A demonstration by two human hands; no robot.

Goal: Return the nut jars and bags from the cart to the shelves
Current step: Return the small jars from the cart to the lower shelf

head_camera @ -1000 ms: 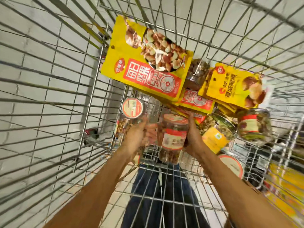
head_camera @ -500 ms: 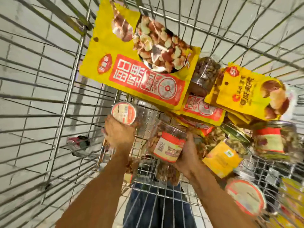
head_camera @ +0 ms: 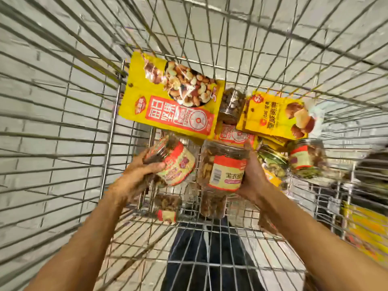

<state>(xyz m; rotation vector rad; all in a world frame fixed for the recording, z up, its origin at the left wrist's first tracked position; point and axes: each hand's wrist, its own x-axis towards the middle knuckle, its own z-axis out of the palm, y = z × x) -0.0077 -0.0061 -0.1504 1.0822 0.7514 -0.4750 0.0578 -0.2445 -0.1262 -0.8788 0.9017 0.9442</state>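
Left hand (head_camera: 134, 179) grips one tilted nut jar (head_camera: 174, 164), right hand (head_camera: 254, 179) another (head_camera: 222, 166); either could snag the cart (head_camera: 113, 127) wires and slip.

The cart (head_camera: 113, 127) is bare metal wire with a bright, chromed sheen. The large yellow bag (head_camera: 147, 101) and the smaller yellow bag (head_camera: 270, 116) are glossy printed plastic film, and light glints off their smooth faces. The tilted jar (head_camera: 176, 164) and the upright jar (head_camera: 222, 164) have clear, shiny plastic walls, each wrapped in a smooth printed label of red and cream; the third jar (head_camera: 304, 160) looks the same. Below the wire, the floor (head_camera: 52, 114) is pale matt tile, and the trousers (head_camera: 189, 259) are dark blue denim cloth.
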